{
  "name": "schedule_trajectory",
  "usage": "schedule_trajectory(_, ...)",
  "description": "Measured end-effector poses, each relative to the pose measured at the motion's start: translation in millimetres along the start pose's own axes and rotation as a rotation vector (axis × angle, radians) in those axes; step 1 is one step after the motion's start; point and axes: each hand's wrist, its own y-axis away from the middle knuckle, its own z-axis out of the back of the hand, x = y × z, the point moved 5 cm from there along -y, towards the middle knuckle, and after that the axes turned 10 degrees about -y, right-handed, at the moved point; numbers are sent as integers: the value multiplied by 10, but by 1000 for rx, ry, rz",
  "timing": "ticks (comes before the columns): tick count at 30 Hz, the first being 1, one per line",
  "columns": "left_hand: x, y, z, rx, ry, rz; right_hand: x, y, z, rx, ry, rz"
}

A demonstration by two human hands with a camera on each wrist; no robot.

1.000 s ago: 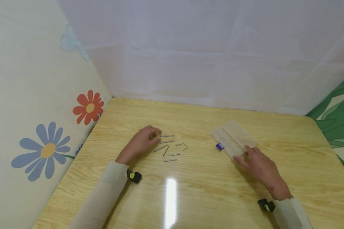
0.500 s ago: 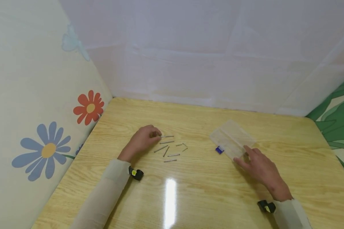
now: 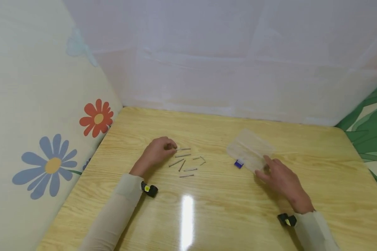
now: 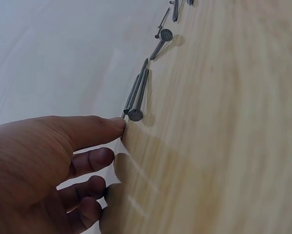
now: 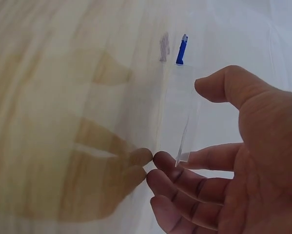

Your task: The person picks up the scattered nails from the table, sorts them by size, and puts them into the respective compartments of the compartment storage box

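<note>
Several metal nails (image 3: 183, 156) lie loose on the wooden table, left of centre. At the left end of the farthest nail (image 3: 184, 149), my left hand (image 3: 154, 156) pinches it between thumb and forefinger; its held end is hidden. The left wrist view has the thumb of my left hand (image 4: 43, 161) against that end, other fingers loosely bent. A flat, clear plastic box (image 3: 249, 148) with a blue latch (image 3: 238, 164) lies to the right. My right hand (image 3: 284, 181) touches its near right side, fingers relaxed. In the right wrist view, fingertips of my right hand (image 5: 233, 161) meet the box (image 5: 177, 107).
Three small, thin nails (image 3: 202, 163) lie right of the larger ones. The wooden table (image 3: 226, 209) meets a pale cloth (image 3: 207, 69) at its back edge. A flower-printed cloth (image 3: 34, 104) stands along the left side, and green printed leaves (image 3: 374, 129) show at the right.
My left thumb and forefinger have closed on the end of the farthest nail. The clear box has slid left and slightly away, with my right hand moving along with it.
</note>
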Motion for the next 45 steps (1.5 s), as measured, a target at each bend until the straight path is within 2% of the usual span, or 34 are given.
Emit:
schedule_trajectory(6,11,7,19,-10,-28,18,17,-23,-35,6,-10,-10)
schedule_trajectory(13,-36,-23,6,-1,-55,9,1,-21,-6,6,0,-21)
schedule_trajectory(19,-81,-45,-20,9,-171,0,-3,-19,-9,6,-7,-15)
schedule_trajectory(24,-132,-54,-20,-1,-248,-38,-3,-20,-9,7,-6,-14)
schedule_trajectory(39,-162,-38,-30,15,-277,-89,-14,-33,0,17,-15,-1)
schedule_trajectory(45,-204,-50,-39,11,-256,-101,-14,-28,-4,15,-16,-4)
